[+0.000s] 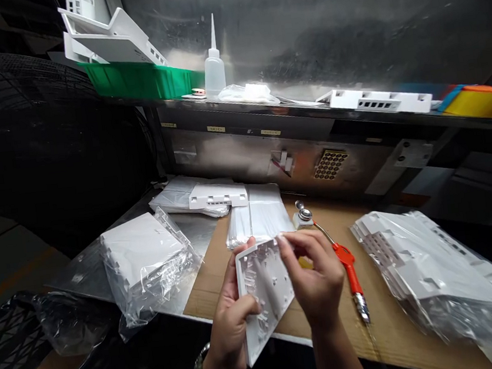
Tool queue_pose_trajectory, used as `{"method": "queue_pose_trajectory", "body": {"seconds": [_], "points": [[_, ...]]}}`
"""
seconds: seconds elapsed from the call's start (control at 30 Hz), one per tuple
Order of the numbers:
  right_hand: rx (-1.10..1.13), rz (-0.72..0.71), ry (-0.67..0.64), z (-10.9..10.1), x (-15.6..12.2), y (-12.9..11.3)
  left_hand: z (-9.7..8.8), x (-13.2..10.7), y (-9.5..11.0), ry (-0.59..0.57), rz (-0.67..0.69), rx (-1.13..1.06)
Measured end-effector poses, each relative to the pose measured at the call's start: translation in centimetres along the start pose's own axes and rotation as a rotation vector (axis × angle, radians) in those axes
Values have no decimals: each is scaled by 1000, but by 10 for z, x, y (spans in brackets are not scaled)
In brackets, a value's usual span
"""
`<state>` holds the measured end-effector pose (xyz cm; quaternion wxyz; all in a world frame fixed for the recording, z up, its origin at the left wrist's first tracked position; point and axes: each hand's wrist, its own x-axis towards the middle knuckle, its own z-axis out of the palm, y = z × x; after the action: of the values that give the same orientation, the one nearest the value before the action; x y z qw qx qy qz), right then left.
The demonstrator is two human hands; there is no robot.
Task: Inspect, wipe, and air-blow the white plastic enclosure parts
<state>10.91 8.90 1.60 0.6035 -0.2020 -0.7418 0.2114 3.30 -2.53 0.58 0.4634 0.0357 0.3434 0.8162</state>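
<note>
Left hand (232, 322) gripping the left side of the white housing (269, 288), thumb over its inner ribs; the housing is held tilted above the front edge of the bench (212, 280), its lower corner out past that edge. Risk: if this grip slackens while the far corner is worked, the housing could drop off the front. Thumb pressure might also snap a rib. Right hand (315, 265) closed in a pinch at the housing's upper right corner; cannot tell whether a small piece sits between the fingertips. A slip there could scratch the rim; a backward swing might tip the metal-topped jar (302, 220) or catch the red-handled tool (350, 270), whose line trails to the front edge. Surroundings, left to right: bagged stack (141, 244) on the bench's left edge; flat bags (171, 196) and clear sleeves (269, 208) toward the rear edge, another white part (218, 195) lying across them; jar and tool crowding the right hand's side; second bagged stack (433, 264) filling the right end. Shelf (299, 109) above overhangs the rear edge, limiting upward reach there.
</note>
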Motion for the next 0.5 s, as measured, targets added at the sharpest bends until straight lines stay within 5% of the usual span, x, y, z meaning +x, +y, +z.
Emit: {"method": "queue_pose_trajectory", "body": {"seconds": [0.13,0.27,0.4,0.5], "points": [[-267,234,34,-35,-5,76,-12,6,8,-11,8,-13],[-626,449,-264,-63,-21,154,-30,12,19,-59,-26,-44],[-622,431,-295,-85,-42,179,-65,26,38,-122,-33,-98],[-642,466,-202,-109,-63,182,-108,33,59,-17,81,-94]]}}
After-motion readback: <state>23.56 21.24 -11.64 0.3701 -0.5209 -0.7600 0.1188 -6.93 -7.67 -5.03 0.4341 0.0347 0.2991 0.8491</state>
